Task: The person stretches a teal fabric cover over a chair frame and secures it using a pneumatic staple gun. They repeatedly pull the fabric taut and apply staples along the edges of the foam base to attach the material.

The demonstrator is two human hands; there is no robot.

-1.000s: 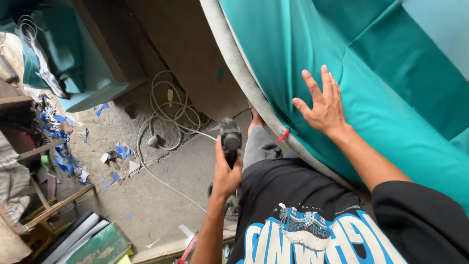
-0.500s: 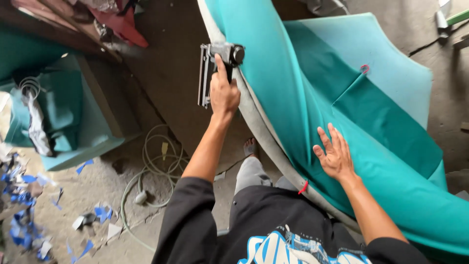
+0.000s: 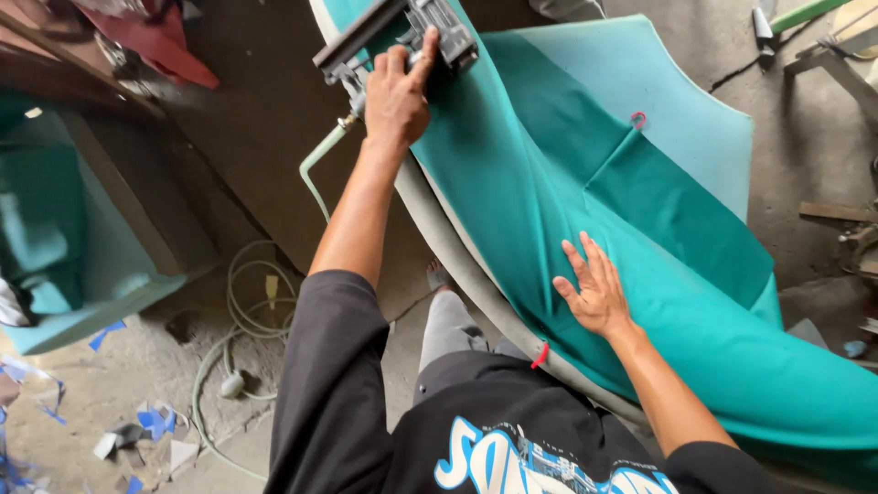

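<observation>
Far to the left of the left hand, a teal cushioned piece (image 3: 64, 256) rests on the concrete floor (image 3: 119, 384), with blue scraps (image 3: 151, 423) strewn nearer the person. Between that and the left arm, a pale green hose (image 3: 240, 302) lies in loops on the ground, and a length of it climbs up to the tool.

The left hand (image 3: 397, 94) is closed around a grey staple gun (image 3: 393, 35), arm stretched upward, the tool's nose pressed to the upper edge of the teal fabric (image 3: 549, 183). Just right of that arm runs the grey padded rim (image 3: 457, 265) of the upholstered piece, over which the fabric is drawn.

The right hand (image 3: 596, 291) lies open, fingers spread, palm flat on the fabric, well below the staple gun. A red clip (image 3: 540, 355) sits on the rim just left of that wrist; another red mark (image 3: 637, 120) shows above the hand. Far right, wooden pieces (image 3: 837, 215) lie on the floor.
</observation>
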